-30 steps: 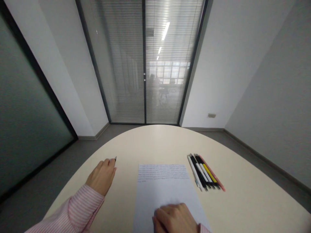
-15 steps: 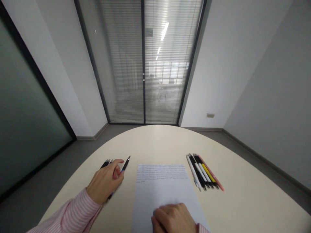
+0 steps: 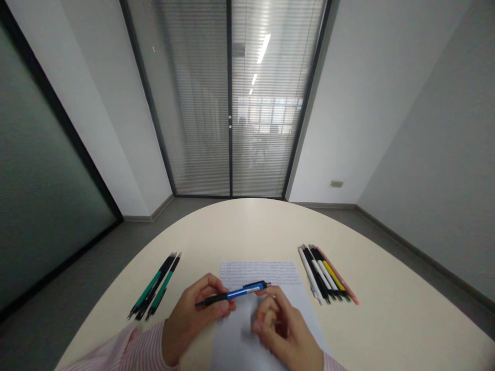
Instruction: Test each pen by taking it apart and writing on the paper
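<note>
My left hand pinches a blue and black click pen between thumb and fingers, holding it almost level above the sheet of paper. The clip and push-button end point right, toward my right hand. My right index fingertip is at that end and seems to touch it. The other right fingers are loosely curled, with the thumb apart and nothing visible between them. Handwritten lines cover the top of the sheet.
Several green and black pens lie slanted left of the paper. On the right is a row of several white, black, yellow and pink pens. The pale round table curves away toward a glass partition with blinds.
My left hand has come right from the left side of the table, bringing the blue pen over the paper. My right hand has risen and opened toward the pen's end.
</note>
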A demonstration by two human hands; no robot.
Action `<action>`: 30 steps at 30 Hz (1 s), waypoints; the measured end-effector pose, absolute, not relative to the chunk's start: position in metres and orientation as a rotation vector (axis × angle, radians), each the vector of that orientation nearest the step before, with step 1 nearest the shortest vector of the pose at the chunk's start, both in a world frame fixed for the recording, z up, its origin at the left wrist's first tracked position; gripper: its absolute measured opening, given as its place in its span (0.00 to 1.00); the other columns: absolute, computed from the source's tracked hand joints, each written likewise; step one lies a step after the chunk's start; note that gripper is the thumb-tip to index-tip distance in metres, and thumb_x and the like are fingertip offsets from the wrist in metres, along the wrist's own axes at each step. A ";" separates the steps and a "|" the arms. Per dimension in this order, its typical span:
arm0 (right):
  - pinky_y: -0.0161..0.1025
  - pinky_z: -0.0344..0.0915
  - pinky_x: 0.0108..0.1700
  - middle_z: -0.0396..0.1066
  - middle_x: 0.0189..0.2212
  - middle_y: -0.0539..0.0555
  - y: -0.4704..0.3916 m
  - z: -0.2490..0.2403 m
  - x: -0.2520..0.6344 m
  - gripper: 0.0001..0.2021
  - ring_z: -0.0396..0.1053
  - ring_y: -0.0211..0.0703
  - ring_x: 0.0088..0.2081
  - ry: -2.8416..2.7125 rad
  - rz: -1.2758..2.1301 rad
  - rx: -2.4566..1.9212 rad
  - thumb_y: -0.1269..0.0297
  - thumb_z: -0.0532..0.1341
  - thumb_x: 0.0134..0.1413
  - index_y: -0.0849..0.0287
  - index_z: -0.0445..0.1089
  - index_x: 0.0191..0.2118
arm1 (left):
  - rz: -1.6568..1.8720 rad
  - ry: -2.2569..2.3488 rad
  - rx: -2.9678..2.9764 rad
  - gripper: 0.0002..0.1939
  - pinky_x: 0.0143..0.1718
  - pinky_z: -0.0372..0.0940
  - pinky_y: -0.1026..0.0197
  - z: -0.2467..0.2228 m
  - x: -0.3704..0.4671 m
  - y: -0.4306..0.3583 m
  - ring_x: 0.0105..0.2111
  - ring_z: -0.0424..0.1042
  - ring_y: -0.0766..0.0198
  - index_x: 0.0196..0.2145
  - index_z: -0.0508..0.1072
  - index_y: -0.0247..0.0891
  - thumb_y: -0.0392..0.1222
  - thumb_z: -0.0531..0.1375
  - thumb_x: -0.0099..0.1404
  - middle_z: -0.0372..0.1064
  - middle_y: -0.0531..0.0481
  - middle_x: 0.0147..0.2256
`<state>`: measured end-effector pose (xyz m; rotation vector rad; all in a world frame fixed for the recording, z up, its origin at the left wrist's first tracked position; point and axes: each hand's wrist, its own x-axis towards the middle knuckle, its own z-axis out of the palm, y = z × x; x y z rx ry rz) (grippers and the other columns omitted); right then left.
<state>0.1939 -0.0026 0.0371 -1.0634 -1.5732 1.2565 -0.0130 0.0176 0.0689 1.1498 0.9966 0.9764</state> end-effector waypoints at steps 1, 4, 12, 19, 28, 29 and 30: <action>0.29 0.56 0.20 0.63 0.24 0.44 0.000 0.038 0.196 0.18 0.59 0.33 0.20 -1.460 1.309 -1.031 0.56 0.62 0.53 0.56 0.59 0.46 | 0.957 1.003 1.156 0.17 0.34 0.67 0.62 0.067 -0.009 0.016 0.29 0.74 0.62 0.28 0.67 0.36 0.47 0.70 0.49 0.76 0.48 0.28; 0.31 0.59 0.22 0.64 0.22 0.45 0.007 0.039 0.203 0.19 0.62 0.34 0.20 -1.280 1.392 -1.016 0.50 0.63 0.51 0.58 0.63 0.42 | 0.918 0.992 1.208 0.18 0.30 0.66 0.62 0.061 -0.001 0.013 0.26 0.72 0.63 0.28 0.67 0.36 0.49 0.69 0.48 0.74 0.49 0.25; 0.32 0.56 0.25 0.69 0.17 0.48 0.013 0.041 0.210 0.17 0.62 0.34 0.21 -0.949 1.325 -1.063 0.53 0.70 0.42 0.61 0.74 0.34 | 0.976 1.133 1.250 0.16 0.30 0.66 0.62 0.059 -0.002 0.015 0.25 0.72 0.63 0.31 0.69 0.36 0.47 0.67 0.50 0.72 0.52 0.23; 0.37 0.64 0.30 0.74 0.21 0.52 0.004 0.050 0.201 0.14 0.69 0.40 0.24 -1.136 1.473 -0.984 0.56 0.71 0.40 0.60 0.78 0.32 | 0.901 1.144 1.366 0.11 0.31 0.68 0.63 0.054 -0.001 0.007 0.27 0.75 0.61 0.31 0.71 0.36 0.43 0.66 0.52 0.76 0.48 0.25; 0.31 0.65 0.30 0.75 0.20 0.51 0.001 0.054 0.199 0.13 0.70 0.36 0.25 -0.923 1.640 -0.971 0.59 0.74 0.37 0.61 0.78 0.29 | 0.935 1.203 1.477 0.07 0.31 0.70 0.64 0.051 -0.005 0.007 0.28 0.77 0.60 0.31 0.75 0.36 0.40 0.65 0.53 0.77 0.47 0.26; 0.31 0.65 0.31 0.75 0.21 0.51 0.001 0.054 0.200 0.13 0.70 0.36 0.25 -0.907 1.651 -0.973 0.59 0.74 0.36 0.61 0.78 0.29 | 0.940 1.206 1.484 0.07 0.30 0.70 0.65 0.051 -0.005 0.007 0.27 0.77 0.60 0.31 0.75 0.36 0.40 0.64 0.54 0.77 0.47 0.26; 0.32 0.66 0.31 0.75 0.21 0.51 0.001 0.055 0.200 0.13 0.70 0.37 0.25 -0.896 1.658 -0.976 0.59 0.74 0.36 0.61 0.78 0.30 | 0.948 1.203 1.494 0.06 0.29 0.70 0.65 0.052 -0.005 0.007 0.26 0.77 0.61 0.31 0.75 0.36 0.40 0.64 0.54 0.77 0.48 0.25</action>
